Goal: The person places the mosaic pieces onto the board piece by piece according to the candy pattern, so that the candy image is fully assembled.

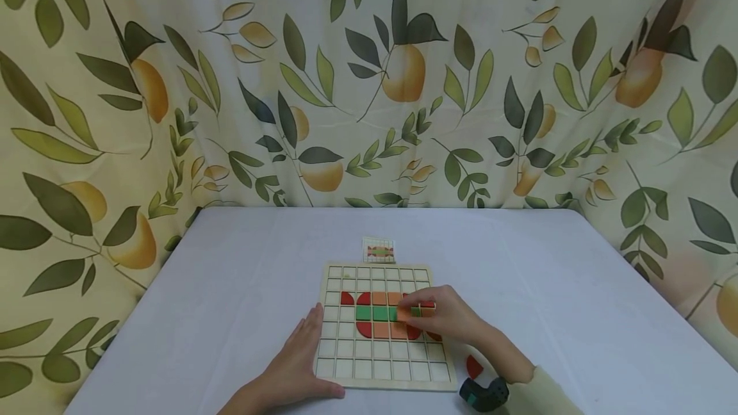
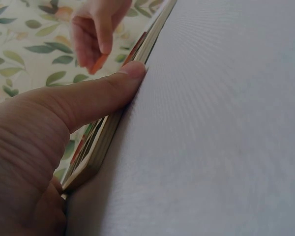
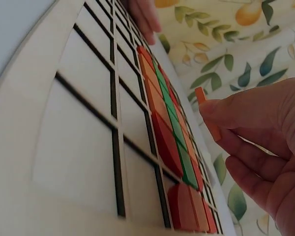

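Note:
A wooden grid board (image 1: 386, 385) lies on the table with red, orange and green tiles set in its middle rows. Green tiles (image 1: 375, 313) form a band between two orange rows, with red rounded pieces (image 1: 363, 330) at the ends. My left hand (image 1: 291, 357) rests around the board's near left corner, its fingers along the left side and its thumb (image 2: 96, 98) straight along the front edge. Above the tiles, my right hand (image 1: 448, 316) pinches a thin orange tile (image 3: 213, 129) between thumb and fingers. The right hand hides part of the pattern in the head view.
A small pattern card (image 1: 378, 250) with a similar coloured design lies just behind the board. One loose red piece (image 1: 474, 367) is on the white table (image 1: 230, 274) by the right forearm. A black device (image 1: 484, 394) sits at the right wrist. Leaf-and-fruit curtains (image 1: 369, 82) stand behind.

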The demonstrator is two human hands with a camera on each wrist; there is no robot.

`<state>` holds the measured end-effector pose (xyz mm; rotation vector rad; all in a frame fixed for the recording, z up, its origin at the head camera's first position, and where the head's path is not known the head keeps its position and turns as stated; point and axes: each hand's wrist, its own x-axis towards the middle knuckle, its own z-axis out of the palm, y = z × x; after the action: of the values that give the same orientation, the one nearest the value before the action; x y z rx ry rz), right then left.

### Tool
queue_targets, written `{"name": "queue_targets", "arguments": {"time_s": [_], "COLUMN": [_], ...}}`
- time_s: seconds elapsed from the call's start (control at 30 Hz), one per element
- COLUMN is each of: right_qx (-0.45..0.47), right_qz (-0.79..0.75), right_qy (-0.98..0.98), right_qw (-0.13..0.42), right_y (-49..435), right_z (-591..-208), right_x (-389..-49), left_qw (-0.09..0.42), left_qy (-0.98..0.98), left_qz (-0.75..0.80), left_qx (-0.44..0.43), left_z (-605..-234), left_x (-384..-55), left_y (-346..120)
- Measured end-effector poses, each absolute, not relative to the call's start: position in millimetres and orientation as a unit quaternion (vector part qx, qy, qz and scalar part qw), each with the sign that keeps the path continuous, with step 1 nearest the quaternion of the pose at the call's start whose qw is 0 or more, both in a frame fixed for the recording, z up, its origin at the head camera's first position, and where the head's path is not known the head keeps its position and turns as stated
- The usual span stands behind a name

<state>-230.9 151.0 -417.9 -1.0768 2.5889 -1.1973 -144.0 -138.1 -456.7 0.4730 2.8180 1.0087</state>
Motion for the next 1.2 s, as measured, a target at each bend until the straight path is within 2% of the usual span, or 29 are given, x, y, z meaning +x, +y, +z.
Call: {"name": "queue_targets", "arguments": {"time_s": [0.2, 0.8, 1.2], "right_qx": [-0.386, -0.389, -0.412], "right_qz": [-0.396, -0.424, -0.393], "right_qy": [0.832, 0.816, 0.82], "right_qw": [0.029, 0.06, 0.057], "right_y": [136, 98, 73], "right_z": [-419, -426, -428], "right_x": [-237, -241, -243], "left_qw": [0.057, 0.064, 0.064], "left_qy": [0.929, 0.926, 0.927], "left_qz": [0.331, 0.337, 0.334], "left_qx": [0.156, 0.154, 0.159], "left_z": [-456, -459, -458], "left_x": [-145, -147, -146], "left_y": [-138, -139, -140]}}
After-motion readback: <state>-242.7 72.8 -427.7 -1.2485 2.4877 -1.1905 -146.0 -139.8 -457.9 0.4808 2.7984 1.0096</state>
